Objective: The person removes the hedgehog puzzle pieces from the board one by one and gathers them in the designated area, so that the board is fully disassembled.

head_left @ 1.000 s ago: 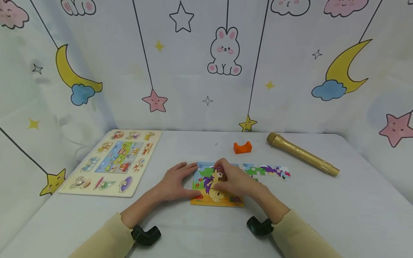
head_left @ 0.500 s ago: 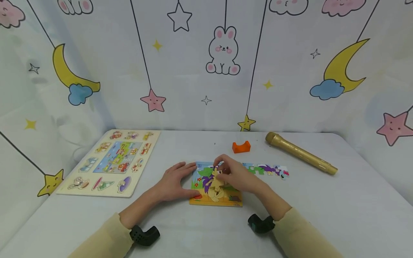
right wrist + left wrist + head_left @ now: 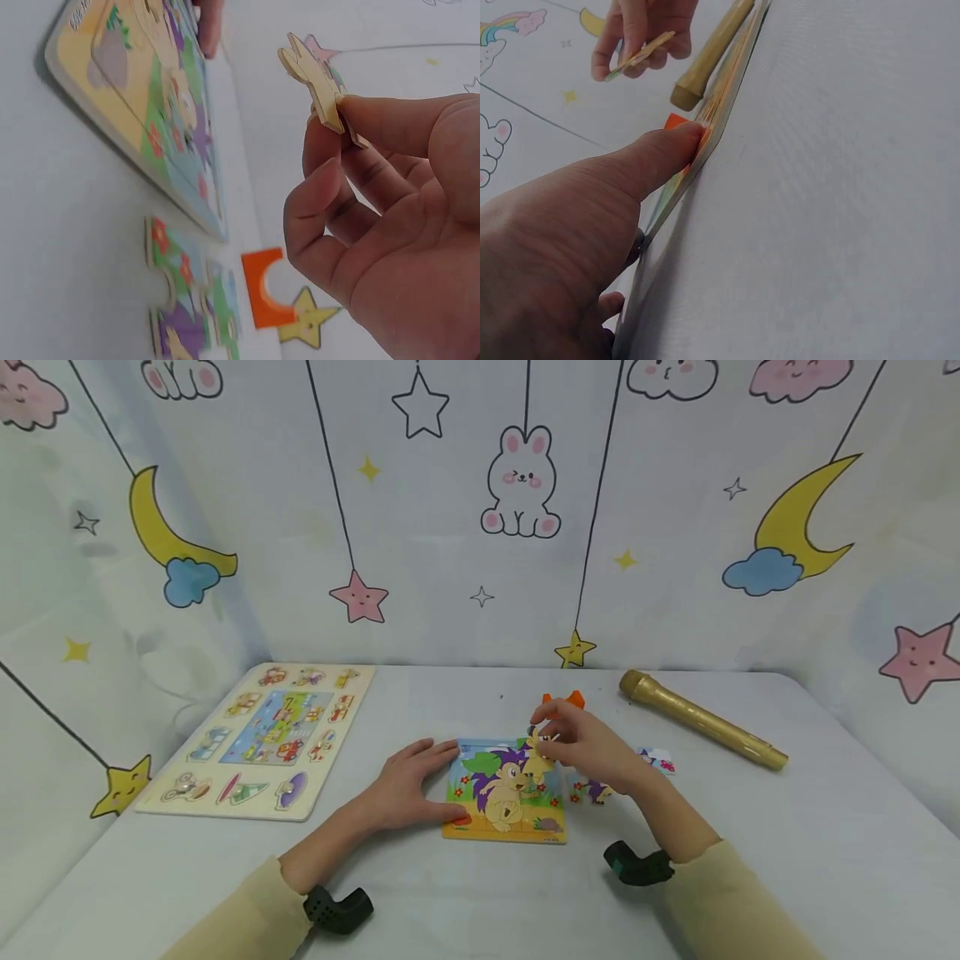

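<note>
A square hedgehog jigsaw puzzle (image 3: 502,836) lies flat on the white table in the head view. My left hand (image 3: 411,787) rests at its left edge with fingers spread, and in the left wrist view the thumb (image 3: 664,154) lies on top of the board. Above the puzzle's back right corner, my right hand (image 3: 596,750) pinches a puzzle piece (image 3: 538,758) between thumb and fingers. Seen edge-on in the right wrist view, that puzzle piece (image 3: 319,86) is thin pale wood and clear of the board; its printed side is mostly hidden there.
Loose puzzle pieces (image 3: 592,789) lie right of the board, partly behind my right hand. An orange notched block (image 3: 574,700) sits behind it. A gold toy microphone (image 3: 705,720) lies back right, and a peg puzzle board (image 3: 168,803) stands at the left. Printed fabric (image 3: 450,635) hangs behind.
My right hand has moved right and back from the puzzle's middle, lifting a piece that now shows in its fingers. More of the hedgehog picture is uncovered. The left hand stays put.
</note>
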{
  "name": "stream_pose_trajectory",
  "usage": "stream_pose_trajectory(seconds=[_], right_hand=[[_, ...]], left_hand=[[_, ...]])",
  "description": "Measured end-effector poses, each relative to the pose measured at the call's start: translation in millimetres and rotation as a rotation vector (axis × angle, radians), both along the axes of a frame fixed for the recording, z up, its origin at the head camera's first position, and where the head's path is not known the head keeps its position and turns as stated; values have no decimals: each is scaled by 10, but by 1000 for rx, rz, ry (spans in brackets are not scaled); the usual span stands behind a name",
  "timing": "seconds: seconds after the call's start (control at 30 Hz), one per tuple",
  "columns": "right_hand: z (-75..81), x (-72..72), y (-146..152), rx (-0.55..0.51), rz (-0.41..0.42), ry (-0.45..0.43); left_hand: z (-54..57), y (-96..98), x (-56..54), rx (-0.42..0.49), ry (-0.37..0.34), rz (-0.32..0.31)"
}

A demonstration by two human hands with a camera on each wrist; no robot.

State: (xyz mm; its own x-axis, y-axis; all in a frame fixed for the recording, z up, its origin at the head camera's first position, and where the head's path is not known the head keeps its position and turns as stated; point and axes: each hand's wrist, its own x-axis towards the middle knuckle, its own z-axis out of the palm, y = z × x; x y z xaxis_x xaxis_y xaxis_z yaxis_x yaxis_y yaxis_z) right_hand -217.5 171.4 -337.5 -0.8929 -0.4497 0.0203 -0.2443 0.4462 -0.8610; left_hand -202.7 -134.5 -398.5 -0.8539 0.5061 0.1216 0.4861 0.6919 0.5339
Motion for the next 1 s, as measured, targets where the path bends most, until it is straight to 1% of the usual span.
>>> stream_pose_trajectory(seconds=[0.1,0.27,0.43,0.67,0.8,1.0], right_hand=[[22,-2,130,4,-25,9],[21,21,384,34,-67,-5],[6,62,582,51,-69,-20],[-57,107,778,57,-81,-50],[-106,135,917,85,-107,-58],[-143,167,1057,83,-132,-74]], left_hand=[[4,0,9,4,-5,5],[7,-1,11,4,-4,6],[0,-22,10,-9,-4,13],[4,-39,39,3,-17,23],[-7,-25,31,2,-13,22],[-3,-2,24,6,-2,11]])
